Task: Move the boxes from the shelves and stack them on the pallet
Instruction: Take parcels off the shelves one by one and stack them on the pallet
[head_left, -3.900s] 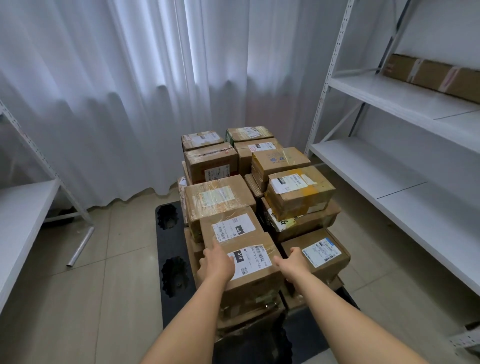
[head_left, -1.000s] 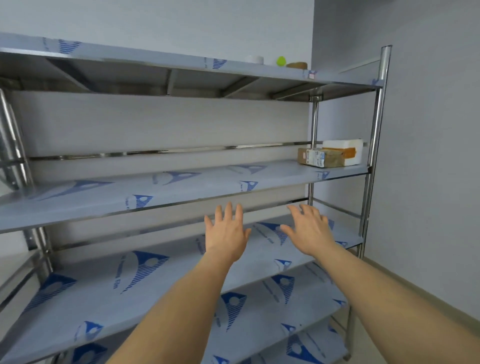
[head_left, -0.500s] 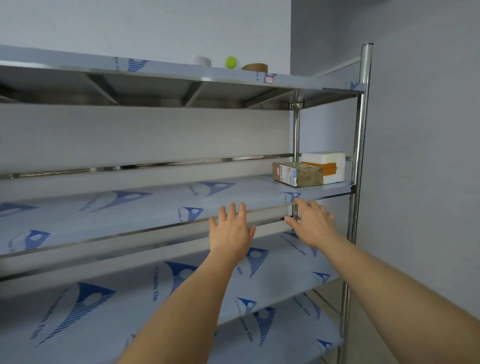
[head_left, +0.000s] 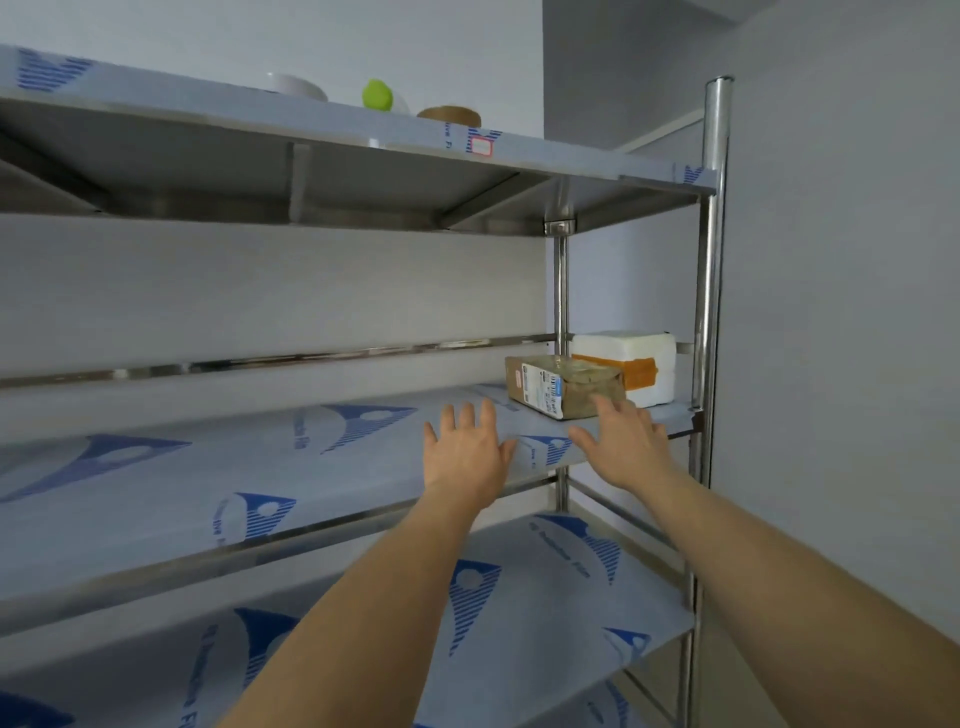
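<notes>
Both your hands, left hand and right hand, fingers spread and empty, now reach nearer the brown box; grasping comes next.

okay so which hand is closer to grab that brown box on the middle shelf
Right. The right hand is open with its fingertips just at the brown box's near lower edge. The left hand is also open but sits further left over the bare shelf, apart from the box.

cardboard box on middle shelf, right end | foam box behind-right, touching
</notes>
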